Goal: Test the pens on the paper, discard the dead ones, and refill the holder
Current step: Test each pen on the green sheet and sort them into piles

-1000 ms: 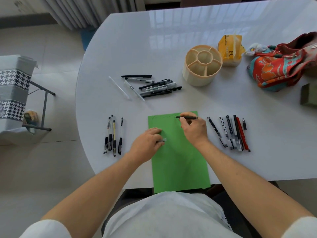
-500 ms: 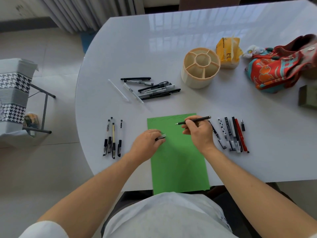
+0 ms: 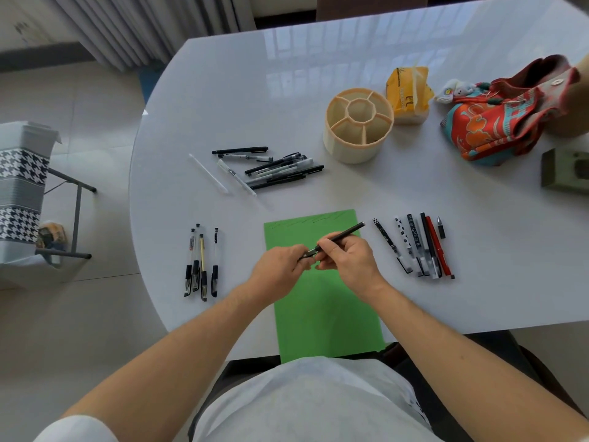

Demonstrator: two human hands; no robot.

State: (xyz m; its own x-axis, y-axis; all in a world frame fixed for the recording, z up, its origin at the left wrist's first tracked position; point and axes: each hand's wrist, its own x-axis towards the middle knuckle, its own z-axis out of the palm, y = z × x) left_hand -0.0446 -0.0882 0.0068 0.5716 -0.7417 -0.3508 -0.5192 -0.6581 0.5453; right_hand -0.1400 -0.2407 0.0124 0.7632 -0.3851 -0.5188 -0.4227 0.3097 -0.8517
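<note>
A green paper [image 3: 322, 307] lies at the table's near edge, with faint scribbles along its far edge. Above it my right hand [image 3: 347, 260] grips a slim black pen [image 3: 345, 234], tip pointing left. My left hand [image 3: 280, 266] pinches the pen's cap [image 3: 306, 256] right at that tip. A cream round holder [image 3: 358, 124] with empty compartments stands at the back. Several pens lie in a loose pile [image 3: 274, 169] beyond the paper, a row of pens [image 3: 201, 263] lies left of it, and another row [image 3: 417, 247] lies right of it.
A yellow packet [image 3: 406, 90] sits behind the holder. A red patterned cloth bag [image 3: 503, 119] and a grey-green box [image 3: 565, 172] lie at the right. A houndstooth bin [image 3: 19, 186] on a metal stand is on the floor at the left.
My right hand lifted the pen off the paper's far edge and drew it back toward me. Both hands came together, bringing the cap to the pen's tip.
</note>
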